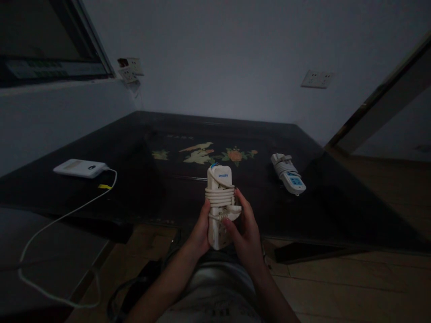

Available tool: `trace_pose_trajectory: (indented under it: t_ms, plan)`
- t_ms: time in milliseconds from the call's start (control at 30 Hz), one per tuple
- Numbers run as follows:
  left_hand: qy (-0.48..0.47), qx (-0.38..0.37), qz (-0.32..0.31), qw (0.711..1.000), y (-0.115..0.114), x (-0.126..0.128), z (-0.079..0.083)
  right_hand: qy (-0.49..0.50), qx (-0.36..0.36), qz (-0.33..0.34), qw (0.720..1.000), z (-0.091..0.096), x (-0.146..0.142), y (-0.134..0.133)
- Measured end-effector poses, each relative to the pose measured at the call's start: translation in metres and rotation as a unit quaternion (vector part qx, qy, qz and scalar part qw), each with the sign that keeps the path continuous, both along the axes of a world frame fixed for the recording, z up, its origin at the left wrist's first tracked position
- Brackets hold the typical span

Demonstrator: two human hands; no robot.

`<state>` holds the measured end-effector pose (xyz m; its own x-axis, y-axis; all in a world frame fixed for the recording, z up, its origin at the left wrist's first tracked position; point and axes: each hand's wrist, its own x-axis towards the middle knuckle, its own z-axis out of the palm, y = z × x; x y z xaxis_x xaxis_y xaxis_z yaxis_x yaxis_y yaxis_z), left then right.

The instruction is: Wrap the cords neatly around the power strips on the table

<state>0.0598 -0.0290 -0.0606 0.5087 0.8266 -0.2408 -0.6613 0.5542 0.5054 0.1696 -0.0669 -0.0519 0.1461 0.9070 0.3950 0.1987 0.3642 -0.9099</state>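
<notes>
A white power strip (219, 242) with blue PHILIPS lettering is held up at the table's near edge, its long side pointing away from me. Its cable (220, 196) is wound in several turns around the middle. My left hand (201, 231) is closed on the strip's left side, thumb against the coils. On the right, my right hand (247, 229) grips the cable's plug (233, 212), the thumb at its lower end and the fingers on the far side. The strip's underside is hidden from view.
A second power strip (292, 179), also wrapped in its cable, lies on the dark table (323, 215) at right. To the left lies a white power bank (81, 168) with a white cable (50, 222) hanging over the edge. Wall sockets (317, 79) are behind.
</notes>
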Motion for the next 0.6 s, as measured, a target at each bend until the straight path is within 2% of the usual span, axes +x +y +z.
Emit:
trace_pose_trajectory:
  t_ms: [233,400,500,600]
  plan:
    - [-0.01,0.013,0.032,0.999,-0.0002,-0.0013,-0.0073,0.058,0.012,0.015,0.998,-0.0044,-0.0017,0.0001]
    - [-0.006,0.035,0.065,0.997,-0.0016,-0.0003,-0.0073,0.078,0.015,0.039,0.996,0.0,-0.0029,-0.0011]
    - [0.005,0.055,0.096,0.994,-0.0037,0.0033,-0.005,0.1,0.023,0.048,0.994,0.0035,-0.0063,0.0003]
    - [0.04,0.073,0.164,0.983,-0.0059,0.0069,-0.0061,0.132,0.023,0.031,0.99,0.0048,-0.0094,0.0017]
